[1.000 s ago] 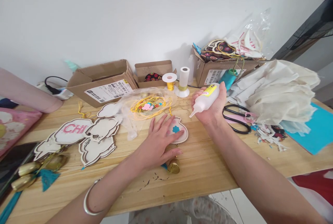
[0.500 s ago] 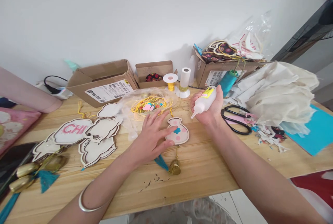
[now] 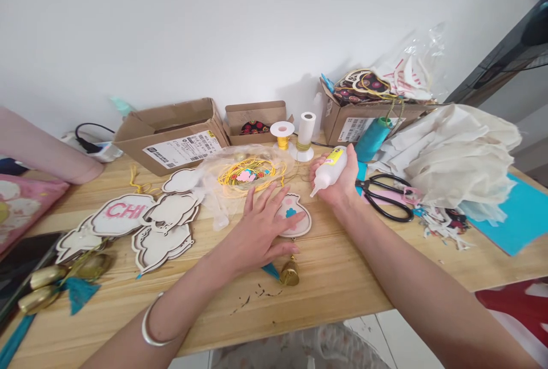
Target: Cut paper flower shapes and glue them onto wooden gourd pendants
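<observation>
My right hand (image 3: 345, 183) is wrapped round a white squeeze bottle (image 3: 330, 170) with a yellow label, its pointed nozzle tilted down to the left. Fingers spread, my left hand (image 3: 265, 226) lies over the left part of a pouch-shaped wooden pendant (image 3: 303, 221). The pendant's pale face carries pink spots and a blue flower shape (image 3: 291, 215). Below it hangs a brass bell (image 3: 290, 273) with a blue ribbon (image 3: 270, 270), partly covered by my left hand. Whether my left fingertips press on the pendant I cannot tell.
Wooden outlines (image 3: 165, 232) and brass bells (image 3: 45, 295) lie at left. Behind are cardboard boxes (image 3: 180, 152), yellow cord (image 3: 252, 172) in plastic and thread spools (image 3: 282, 135). Black-handled scissors (image 3: 389, 197), pale cloth (image 3: 462, 157) and blue sheet (image 3: 520, 215) lie at right.
My left hand has slid right, covering more of the pendant's left side. My right hand, still round the bottle, has shifted slightly left.
</observation>
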Motion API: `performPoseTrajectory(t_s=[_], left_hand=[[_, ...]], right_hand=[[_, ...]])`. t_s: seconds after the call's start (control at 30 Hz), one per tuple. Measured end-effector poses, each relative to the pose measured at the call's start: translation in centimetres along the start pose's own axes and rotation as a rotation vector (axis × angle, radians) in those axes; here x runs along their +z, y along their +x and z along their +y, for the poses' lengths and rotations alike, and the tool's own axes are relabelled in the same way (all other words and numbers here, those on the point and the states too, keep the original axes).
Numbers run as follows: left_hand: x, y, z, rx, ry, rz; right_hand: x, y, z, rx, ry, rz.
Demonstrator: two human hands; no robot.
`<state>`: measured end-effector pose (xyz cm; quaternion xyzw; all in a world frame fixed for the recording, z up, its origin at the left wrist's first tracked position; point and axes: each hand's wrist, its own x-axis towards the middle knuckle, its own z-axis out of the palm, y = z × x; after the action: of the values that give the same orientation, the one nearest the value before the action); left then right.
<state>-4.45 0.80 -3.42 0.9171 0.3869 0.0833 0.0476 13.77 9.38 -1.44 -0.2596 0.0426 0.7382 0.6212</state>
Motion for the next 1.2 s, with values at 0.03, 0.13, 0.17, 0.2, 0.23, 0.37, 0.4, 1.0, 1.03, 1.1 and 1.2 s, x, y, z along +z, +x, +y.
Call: performPoseTrajectory(t_s=[0.03, 0.13, 0.17, 0.2, 0.23, 0.37, 0.4, 1.0, 1.03, 1.1, 1.2], left_hand=[[0.0, 0.1, 0.2, 0.000, 0.005, -0.004], [0.0, 0.3, 0.4, -0.003, 0.005, -0.003], [-0.1, 0.3, 0.4, -0.001, 0.001, 0.003], [-0.1, 0.3, 0.4, 0.003, -0.002, 0.012], [-0.1, 0.3, 0.4, 0.006, -0.004, 0.021], [-0.1, 0.5, 0.4, -0.010, -0.004, 0.019], [-0.1, 0.5, 0.4, -0.013, -0.004, 0.013], [-1.6, -1.0, -2.0, -0.196, -0.323, 0.275], [-1.3, -1.0, -2.0, -0.169, -0.294, 0.239], [-0.6, -0.9, -1.6, -0.102, -0.210, 0.148], [0.0, -0.4, -0.4, -0.034, -0.106, 0.040]], right_hand=[[-0.1, 0.1, 0.0, 0.001, -0.004, -0.005], [-0.3, 0.2, 0.0, 0.001, -0.004, -0.010], [-0.3, 0.2, 0.0, 0.002, 0.002, -0.012], [-0.3, 0.2, 0.0, 0.004, 0.008, -0.014], [-0.3, 0.3, 0.0, 0.007, 0.014, -0.017], [-0.3, 0.2, 0.0, 0.019, 0.005, -0.028], [-0.3, 0.1, 0.0, 0.021, -0.001, -0.025], [-0.1, -0.3, 0.2, 0.026, -0.010, 0.004], [-0.1, -0.3, 0.2, 0.028, -0.006, 0.006], [-0.1, -0.2, 0.3, 0.031, -0.006, 0.004], [-0.1, -0.1, 0.3, 0.032, -0.008, -0.002]])
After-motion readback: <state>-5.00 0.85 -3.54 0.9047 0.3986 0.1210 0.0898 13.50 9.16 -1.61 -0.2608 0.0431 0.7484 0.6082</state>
